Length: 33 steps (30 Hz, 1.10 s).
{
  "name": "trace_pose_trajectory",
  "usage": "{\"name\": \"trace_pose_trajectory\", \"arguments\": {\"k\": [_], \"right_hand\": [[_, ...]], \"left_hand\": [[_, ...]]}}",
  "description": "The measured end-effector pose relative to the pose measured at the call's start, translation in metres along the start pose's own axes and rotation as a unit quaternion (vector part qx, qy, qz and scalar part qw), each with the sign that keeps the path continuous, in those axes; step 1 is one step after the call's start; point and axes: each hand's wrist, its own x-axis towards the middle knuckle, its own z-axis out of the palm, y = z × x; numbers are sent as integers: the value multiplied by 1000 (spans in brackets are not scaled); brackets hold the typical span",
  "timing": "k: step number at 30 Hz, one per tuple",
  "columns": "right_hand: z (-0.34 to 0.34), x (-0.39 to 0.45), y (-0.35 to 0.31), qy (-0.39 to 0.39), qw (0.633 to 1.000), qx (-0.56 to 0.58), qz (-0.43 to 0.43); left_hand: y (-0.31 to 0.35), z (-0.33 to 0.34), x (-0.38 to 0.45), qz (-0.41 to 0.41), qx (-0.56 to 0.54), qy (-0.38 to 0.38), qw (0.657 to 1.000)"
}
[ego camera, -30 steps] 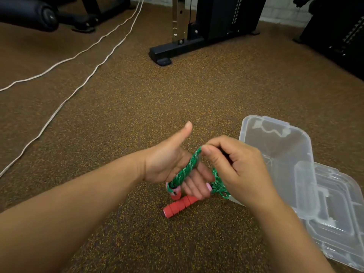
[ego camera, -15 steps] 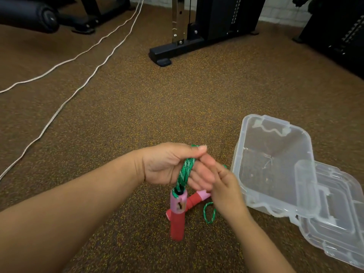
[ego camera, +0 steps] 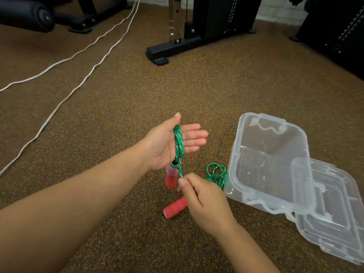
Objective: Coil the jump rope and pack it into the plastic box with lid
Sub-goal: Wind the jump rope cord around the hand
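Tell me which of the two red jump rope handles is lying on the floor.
The lower handle, beside the right hand, lies flat on the floor. The other handle hangs off the floor from the rope wound round the left hand.

Open brown floor (ego camera: 197, 91) stretches ahead of the hands, with nothing on it until the black machine base (ego camera: 157, 54) far ahead. To the right, the clear box (ego camera: 234, 154) stands with its mouth open upward, nothing over it. Its lid (ego camera: 334, 223) lies against the box's near right side, blocking that flank. A loose tangle of green rope (ego camera: 215, 174) sits just beside the box's left wall (right in the gap between hands and box). A red handle (ego camera: 175, 210) lies on the floor under the right hand (ego camera: 204, 201). Two white cables (ego camera: 65, 79) cross the floor well to the left.
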Motion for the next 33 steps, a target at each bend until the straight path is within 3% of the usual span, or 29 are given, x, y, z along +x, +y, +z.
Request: {"name": "trace_pose_trajectory", "arguments": {"k": [9,19,22,27,33], "right_hand": [[-27,10,-16,39,996,37,-76],[-63,31,-9,111,989,44,-88],[-65,33,-1,136,988,48,-59],[-52,30,15,146,974,169,23],[-15,17,31,102,935,333,69]], "left_hand": [[0,-3,-1,-58,133,-32,989],[-3,3,-11,-158,309,-157,924],[-1,8,-13,-205,305,-275,888],[-1,11,-16,-201,292,-337,872],[-1,9,-16,-177,176,-335,908]]}}
